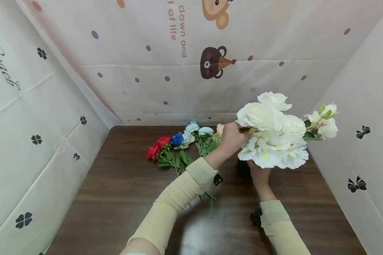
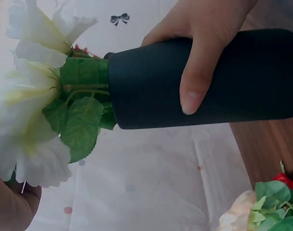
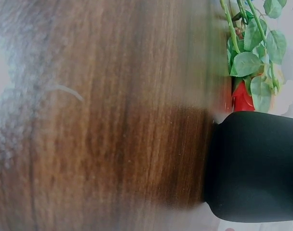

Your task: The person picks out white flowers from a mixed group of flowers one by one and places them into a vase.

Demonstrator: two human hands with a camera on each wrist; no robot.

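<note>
A dark, smooth vase (image 2: 156, 91) holds a bunch of white artificial flowers (image 1: 272, 134), its green leaves (image 2: 81, 122) showing at the mouth. Low at the vase's side, my right hand (image 1: 260, 175) grips it, thumb laid across the wall in the left wrist view. My left hand (image 1: 230, 140) is up at the left edge of the blooms, its bent fingers holding a white flower from beneath; petals hide the fingertips. In the right wrist view the vase's base (image 3: 257, 168) is at the wooden tabletop.
Left of the vase, red roses (image 1: 157, 147), a blue rose (image 1: 177, 139), pale blue flowers (image 1: 205, 130) and a peach flower (image 1: 220, 129) lie on the brown table (image 1: 115, 198), stems toward me. Small white blooms (image 1: 328, 125) stick out to the right. Printed cloth walls (image 1: 140, 88) enclose the table.
</note>
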